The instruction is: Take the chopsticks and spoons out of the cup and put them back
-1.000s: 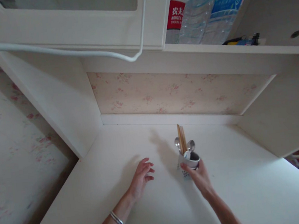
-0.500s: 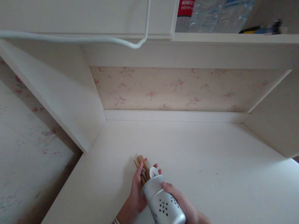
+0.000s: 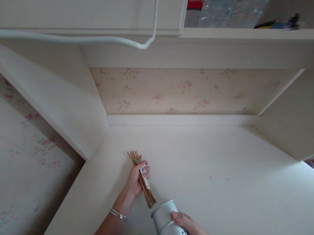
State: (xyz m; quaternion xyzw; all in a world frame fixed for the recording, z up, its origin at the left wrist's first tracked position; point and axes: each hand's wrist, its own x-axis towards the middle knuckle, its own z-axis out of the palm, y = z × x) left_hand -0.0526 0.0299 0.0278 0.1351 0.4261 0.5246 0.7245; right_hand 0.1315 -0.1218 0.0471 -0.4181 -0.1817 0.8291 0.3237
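My left hand (image 3: 133, 180) is closed around a bundle of wooden chopsticks (image 3: 146, 193), whose tips poke out past the fingers. Held along with them are a white spoon (image 3: 146, 181) and what looks like a metal spoon (image 3: 136, 161). Just below the bundle's lower end, and apart from it, is the rim of a silver metal utensil holder (image 3: 167, 219) with punched holes. My right hand (image 3: 191, 229) grips that holder around its side, thumb near the top. The holder leans with its mouth toward the bundle; its inside and base are out of sight.
Both hands are over a white desktop (image 3: 205, 153) with side panels. Overhead runs a white cable (image 3: 67, 39) in front of a cabinet door (image 3: 78, 10). Plastic water bottles (image 3: 223, 2) stand on the upper shelf (image 3: 249, 35). Floral wallpaper (image 3: 168, 90) covers the back.
The chopsticks and spoons have come out of the holder into my left hand, which moved up and left. My right hand has drawn the holder down toward me.
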